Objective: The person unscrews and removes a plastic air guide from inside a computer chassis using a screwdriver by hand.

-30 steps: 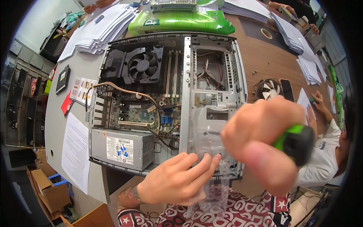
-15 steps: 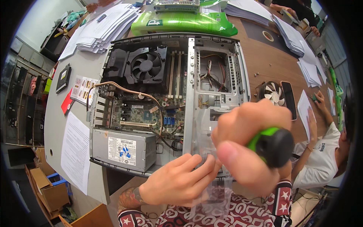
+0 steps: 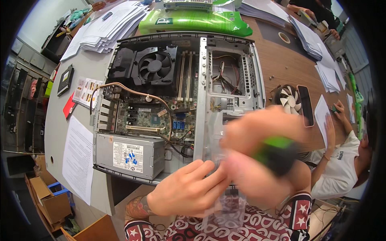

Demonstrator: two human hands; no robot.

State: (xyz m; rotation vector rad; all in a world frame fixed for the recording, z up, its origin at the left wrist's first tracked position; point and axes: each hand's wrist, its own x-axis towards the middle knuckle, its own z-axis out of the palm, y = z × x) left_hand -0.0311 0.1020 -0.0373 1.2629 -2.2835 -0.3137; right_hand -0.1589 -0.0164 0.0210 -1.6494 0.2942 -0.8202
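Clenches a green-and-black handle (image 3: 279, 158) in right hand (image 3: 257, 132); curls left hand (image 3: 187, 188) over clear plastic (image 3: 225, 218) just beside that grip. Cannot tell whether pinching it.

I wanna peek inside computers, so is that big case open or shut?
Open: nothing covers the black fan and circuit board inside the computer case.

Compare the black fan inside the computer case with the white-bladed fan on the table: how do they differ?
Colour: the black fan has dark blades; the white-bladed fan has pale ones.
Place: the black fan sits inside the open computer case; the white-bladed fan lies outside it on the wooden table, beside a smartphone.
Shared: both have several blades around a central hub.
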